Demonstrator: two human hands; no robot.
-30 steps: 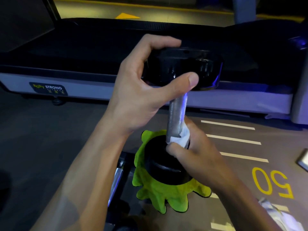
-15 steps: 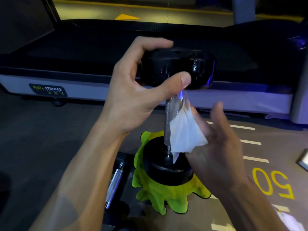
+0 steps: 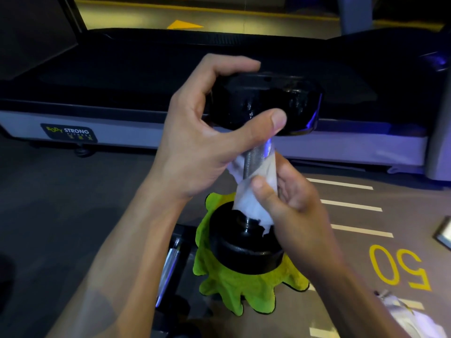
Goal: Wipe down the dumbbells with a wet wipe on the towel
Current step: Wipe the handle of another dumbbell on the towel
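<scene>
The dumbbell [image 3: 246, 181] stands on end on the green towel [image 3: 244, 289], the left hand [image 3: 195, 147] gripping its upper head with curled fingers and thumb. The right hand [image 3: 288, 198] wraps the wet wipe [image 3: 249, 203] around the knurled handle [image 3: 256, 159]. Heavy and top-heavy upright, it likely needs that steadying top grip; the limp wipe probably snags on knurling.

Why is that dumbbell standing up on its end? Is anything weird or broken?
Nothing looks broken. The dumbbell stands on end on the green towel; the left hand steadies its top while the right hand wraps the wet wipe round the handle.
</scene>
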